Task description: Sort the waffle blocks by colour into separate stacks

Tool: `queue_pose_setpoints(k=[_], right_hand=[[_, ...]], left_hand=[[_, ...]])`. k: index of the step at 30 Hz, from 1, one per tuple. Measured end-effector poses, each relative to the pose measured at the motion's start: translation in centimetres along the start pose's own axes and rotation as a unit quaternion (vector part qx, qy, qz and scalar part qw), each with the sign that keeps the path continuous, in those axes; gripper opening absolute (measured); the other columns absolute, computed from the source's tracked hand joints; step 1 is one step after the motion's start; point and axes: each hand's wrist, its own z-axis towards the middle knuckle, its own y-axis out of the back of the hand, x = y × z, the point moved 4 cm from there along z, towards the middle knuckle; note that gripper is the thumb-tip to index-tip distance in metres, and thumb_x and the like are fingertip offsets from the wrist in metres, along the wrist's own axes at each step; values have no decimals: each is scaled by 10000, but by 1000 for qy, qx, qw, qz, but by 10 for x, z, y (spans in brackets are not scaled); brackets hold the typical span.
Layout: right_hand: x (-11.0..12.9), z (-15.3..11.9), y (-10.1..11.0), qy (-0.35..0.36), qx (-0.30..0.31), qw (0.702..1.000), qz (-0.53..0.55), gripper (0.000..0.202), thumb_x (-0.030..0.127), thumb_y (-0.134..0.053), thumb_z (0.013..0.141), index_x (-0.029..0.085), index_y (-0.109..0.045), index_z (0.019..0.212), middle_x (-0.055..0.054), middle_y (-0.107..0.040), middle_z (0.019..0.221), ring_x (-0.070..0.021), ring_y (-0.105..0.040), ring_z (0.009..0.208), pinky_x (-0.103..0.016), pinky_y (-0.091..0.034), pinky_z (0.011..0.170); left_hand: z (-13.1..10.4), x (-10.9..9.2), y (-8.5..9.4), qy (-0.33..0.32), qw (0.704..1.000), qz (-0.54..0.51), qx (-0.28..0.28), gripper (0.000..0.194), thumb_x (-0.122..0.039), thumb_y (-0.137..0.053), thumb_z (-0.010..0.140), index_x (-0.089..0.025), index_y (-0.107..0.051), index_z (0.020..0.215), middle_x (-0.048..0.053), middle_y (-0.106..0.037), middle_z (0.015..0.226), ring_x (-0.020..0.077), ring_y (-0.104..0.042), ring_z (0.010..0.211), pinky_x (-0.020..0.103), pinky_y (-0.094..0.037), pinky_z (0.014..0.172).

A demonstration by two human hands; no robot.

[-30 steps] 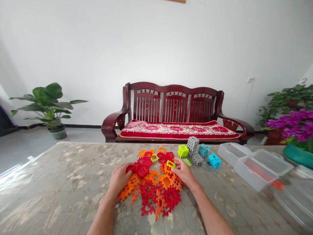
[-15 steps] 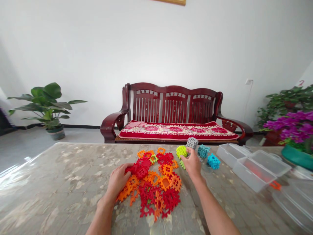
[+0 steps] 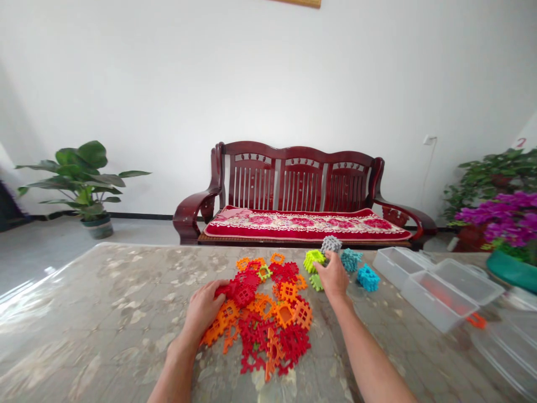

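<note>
A loose pile of red and orange interlocking plastic tiles (image 3: 285,313), some with window-like openings, lies mid-table. My left hand (image 3: 205,305) is at the pile's left side, its thumb and forefinger closed around a red tile (image 3: 226,289). Right of the pile stands a yellow-green stack of tiles (image 3: 312,260), with a green tile (image 3: 316,282) lying in front of it. My right hand (image 3: 334,277) is just right of that stack, thumb and forefinger apart with nothing visible between them. Its other fingers are hidden. Behind it sits a grey stack (image 3: 331,244).
Teal (image 3: 351,259) and blue (image 3: 368,278) tile stacks stand right of my right hand. Clear plastic boxes (image 3: 438,299) with an open lid are farther right, red pieces inside one. Purple flowers (image 3: 503,217) stand at the right edge. A wooden bench (image 3: 300,184) is beyond the table.
My right hand has drawn slightly back and right from the yellow-green stack, which now stands free of its fingers. My left hand stays at the red tile.
</note>
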Motion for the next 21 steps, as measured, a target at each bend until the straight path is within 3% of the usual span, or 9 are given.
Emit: queue_pose_setpoints(k=[4,9,14,18,21], right_hand=[[9,-16,-4,44,-4,999,26,380,326,-585,805,195,-616,1160,-94,-668,1116,-239,-609,981,-341,-441,841],[55,-47,-32,184,144,971,40,157,242,-589,831,257,-720,915,-20,-726,950,-212,-605,933,-325,-433,866],[98,-65,-62,307,222,924,-43,191,166,-616,806,269,-749,896,-37,-704,975,-219,-571,983,-327,-412,900],[115,-69,-78,341,231,906,-96,238,163,-613,809,263,-742,982,-76,-661,1044,-227,-548,1015,-328,-417,886],[120,-68,-83,334,233,905,-121,183,188,-604,837,258,-742,935,-87,-646,1039,-231,-540,1014,-326,-423,855]], left_hand=[[0,0,0,6,1000,5,4,394,-156,-466,788,-243,-692,1098,15,-725,1169,183,-627,1126,303,-420,1028],[0,-1,-1,7,1000,9,13,394,-143,-481,786,-253,-684,1106,10,-718,1185,176,-616,1139,296,-402,1042],[0,-1,0,11,1000,2,12,397,-141,-481,785,-253,-682,1109,10,-717,1188,176,-610,1151,301,-389,1054],[0,-1,0,18,1000,-3,13,398,-130,-483,780,-258,-687,1097,7,-720,1181,177,-612,1141,313,-385,1052],[0,-2,0,17,1000,-7,13,400,-120,-484,774,-256,-690,1090,8,-722,1175,177,-614,1130,310,-395,1036]])
